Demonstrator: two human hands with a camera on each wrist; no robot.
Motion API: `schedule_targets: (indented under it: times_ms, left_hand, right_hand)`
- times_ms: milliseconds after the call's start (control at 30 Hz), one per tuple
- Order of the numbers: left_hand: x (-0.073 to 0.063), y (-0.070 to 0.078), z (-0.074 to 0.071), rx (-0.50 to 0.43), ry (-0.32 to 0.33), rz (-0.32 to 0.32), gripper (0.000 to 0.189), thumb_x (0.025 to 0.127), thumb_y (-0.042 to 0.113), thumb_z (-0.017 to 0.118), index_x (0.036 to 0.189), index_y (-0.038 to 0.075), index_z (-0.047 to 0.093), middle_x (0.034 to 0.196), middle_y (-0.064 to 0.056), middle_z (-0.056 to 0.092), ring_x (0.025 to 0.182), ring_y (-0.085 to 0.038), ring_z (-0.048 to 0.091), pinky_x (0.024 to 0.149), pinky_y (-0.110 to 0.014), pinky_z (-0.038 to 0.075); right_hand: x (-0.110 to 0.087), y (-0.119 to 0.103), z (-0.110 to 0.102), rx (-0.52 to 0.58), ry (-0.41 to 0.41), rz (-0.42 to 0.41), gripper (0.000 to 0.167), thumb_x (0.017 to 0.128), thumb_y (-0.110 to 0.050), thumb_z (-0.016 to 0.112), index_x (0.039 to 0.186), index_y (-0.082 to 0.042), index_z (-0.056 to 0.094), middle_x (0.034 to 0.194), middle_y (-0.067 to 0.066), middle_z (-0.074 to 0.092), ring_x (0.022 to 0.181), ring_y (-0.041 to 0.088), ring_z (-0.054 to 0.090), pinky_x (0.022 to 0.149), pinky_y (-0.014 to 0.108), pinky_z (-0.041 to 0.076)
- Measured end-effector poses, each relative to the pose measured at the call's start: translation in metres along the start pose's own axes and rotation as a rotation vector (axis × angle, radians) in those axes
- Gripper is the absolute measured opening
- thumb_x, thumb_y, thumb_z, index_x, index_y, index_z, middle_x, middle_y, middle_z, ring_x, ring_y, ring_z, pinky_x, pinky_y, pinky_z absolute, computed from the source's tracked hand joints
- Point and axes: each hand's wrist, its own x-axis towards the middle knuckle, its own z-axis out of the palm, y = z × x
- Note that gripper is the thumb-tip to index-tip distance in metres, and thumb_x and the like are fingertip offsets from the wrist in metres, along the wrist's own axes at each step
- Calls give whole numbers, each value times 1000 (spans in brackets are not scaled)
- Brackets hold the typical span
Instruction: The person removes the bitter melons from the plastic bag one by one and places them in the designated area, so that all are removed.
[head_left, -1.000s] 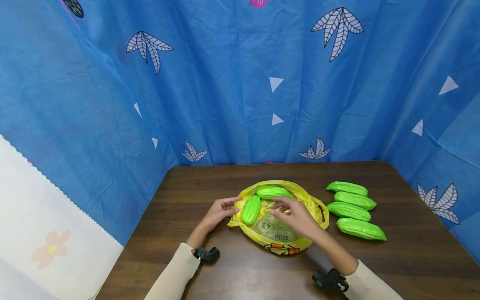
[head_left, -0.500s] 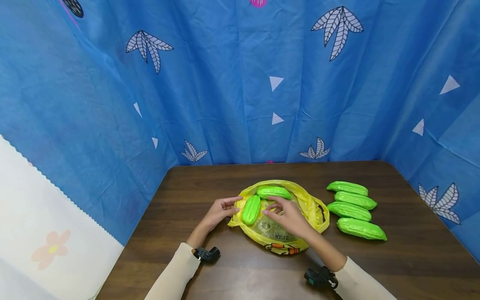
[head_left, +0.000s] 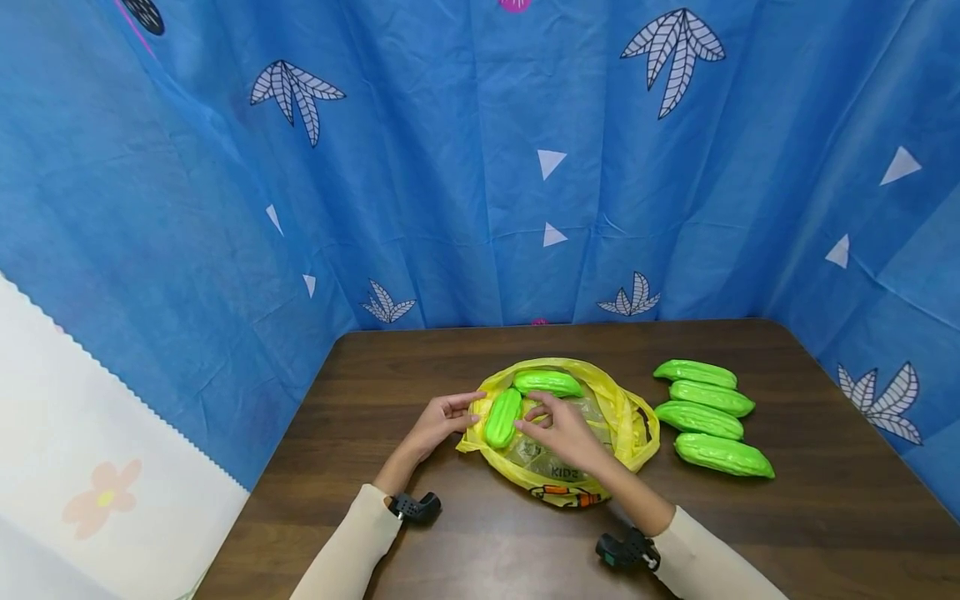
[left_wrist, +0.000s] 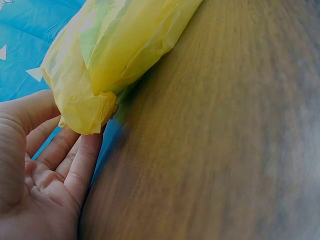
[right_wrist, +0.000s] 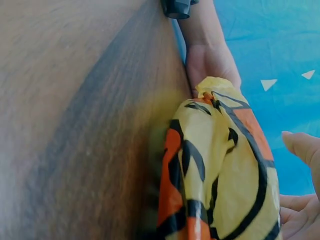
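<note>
A yellow plastic bag (head_left: 626, 417) lies on the table with its mouth spread wide. Inside, a bright green ridged gourd (head_left: 503, 418) leans at the left, and another green gourd (head_left: 547, 382) lies along the back. My left hand (head_left: 441, 423) holds the bag's left edge, thumb on one side and fingers on the other, as the left wrist view (left_wrist: 47, 165) shows. Over the bag's opening, my right hand (head_left: 558, 432) has thumb and fingers loosely parted, fingertips right at the left gourd's side. In the right wrist view, the bag's printed wall (right_wrist: 225, 165) covers part of it.
Several more green gourds (head_left: 711, 419) lie in a slanting column to the right of the bag on the brown wooden table (head_left: 397, 367). A blue patterned curtain (head_left: 480, 183) stands behind the table, with white cloth (head_left: 97, 450) at the left.
My right hand has moved left over the bag, from its middle to beside the left gourd. The left hand stays at the bag's edge.
</note>
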Motion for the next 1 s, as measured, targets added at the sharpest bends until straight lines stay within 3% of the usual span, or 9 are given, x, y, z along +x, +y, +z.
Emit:
schedule_targets:
  times_ms: [133,500,1000]
  left_hand:
    - [0,2,0,-2,3,-1,47,96,14,70,141,6,60,128,-17,67,87,-16,68,74,-26,59]
    - [-1,4,0,-4,-12,-12,46,97,13,69,142,6,60,134,-17,64,92,-17,68,77,-26,59]
    - [-1,3,-2,-7,-41,5,46,98,11,68,142,6,59,137,-16,62,95,-17,68,80,-27,59]
  right_hand:
    - [1,-2,4,-9,0,21,66,91,-37,77,143,-2,54,105,8,72,85,21,69,66,32,58]
    - [5,-5,14,-44,35,87,69,90,-38,78,142,0,54,103,9,72,80,18,69,64,34,58]
    - [9,-10,24,-25,40,156,86,86,-42,81,149,2,42,115,20,66,73,17,66,61,33,56]
